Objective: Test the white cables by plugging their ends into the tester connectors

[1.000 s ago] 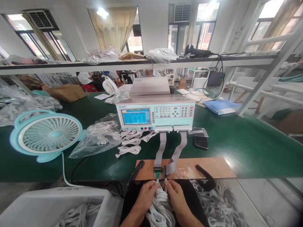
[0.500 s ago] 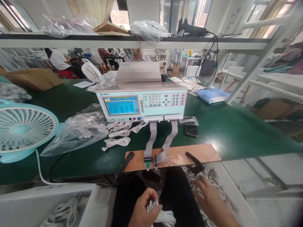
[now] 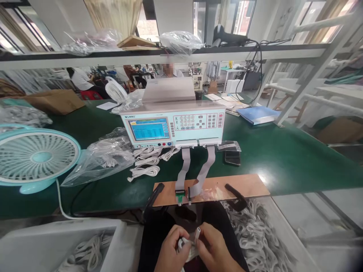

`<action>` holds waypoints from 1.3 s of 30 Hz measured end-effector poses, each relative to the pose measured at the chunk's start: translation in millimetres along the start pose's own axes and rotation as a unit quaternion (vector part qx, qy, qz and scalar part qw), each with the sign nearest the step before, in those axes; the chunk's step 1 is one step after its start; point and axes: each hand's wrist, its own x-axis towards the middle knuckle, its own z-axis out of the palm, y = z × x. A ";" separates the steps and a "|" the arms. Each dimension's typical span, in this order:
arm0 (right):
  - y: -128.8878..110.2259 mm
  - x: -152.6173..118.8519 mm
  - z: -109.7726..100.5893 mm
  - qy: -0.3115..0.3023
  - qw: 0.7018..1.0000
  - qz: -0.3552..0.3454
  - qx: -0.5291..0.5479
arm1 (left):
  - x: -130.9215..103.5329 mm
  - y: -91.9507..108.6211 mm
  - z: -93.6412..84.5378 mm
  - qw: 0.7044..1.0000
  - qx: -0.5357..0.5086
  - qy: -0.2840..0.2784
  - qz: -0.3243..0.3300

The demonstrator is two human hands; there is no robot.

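Note:
My left hand (image 3: pixel 172 250) is closed around a white cable (image 3: pixel 193 251), above my lap near the bottom edge. Beside it my right hand (image 3: pixel 214 247) pinches one end of the cable, a white plug (image 3: pixel 198 230) that points up between the two hands. Most of the cable is hidden by my fingers. Just beyond the hands, a wooden board (image 3: pixel 241 186) lies along the table's front edge. A small green circuit board (image 3: pixel 180 198) and a second connector (image 3: pixel 190 196) sit on it, each at the end of a grey ribbon cable (image 3: pixel 202 173).
The ribbons run to a bench tester (image 3: pixel 198 132) with a lit screen. Black clamps (image 3: pixel 236 196) grip the board. Coiled white cables (image 3: pixel 146 172) lie left of the tester. Bins of cables stand at right (image 3: pixel 258 234) and left (image 3: pixel 90 249). A fan (image 3: pixel 41 156) stands at left.
My right hand has come from the right-hand cable bin to my left hand and now holds a plug end of the cable. The view has shifted slightly.

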 end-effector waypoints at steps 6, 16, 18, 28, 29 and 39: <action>10.8 27.6 10.4 0.058 0.998 -0.012 -0.029 | 22.6 -10.1 -0.3 0.998 -0.037 -0.010 -0.050; 26.2 51.5 21.9 0.051 0.979 0.122 0.155 | 36.6 -16.0 -5.0 0.965 -0.234 -0.064 -0.097; 25.4 52.9 21.3 0.048 0.978 0.125 0.161 | 36.2 -17.1 -10.5 0.939 -0.307 -0.089 -0.130; 19.5 54.3 22.2 0.048 0.962 0.152 0.221 | 38.6 -13.7 -19.8 0.949 -0.290 -0.064 -0.107; 17.8 55.6 22.1 0.049 0.958 0.159 0.233 | 39.0 -10.3 -20.4 0.964 -0.242 -0.060 -0.093; 2.6 64.2 26.3 0.068 0.875 0.276 0.392 | 44.1 11.0 -40.6 0.988 -0.089 -0.130 -0.004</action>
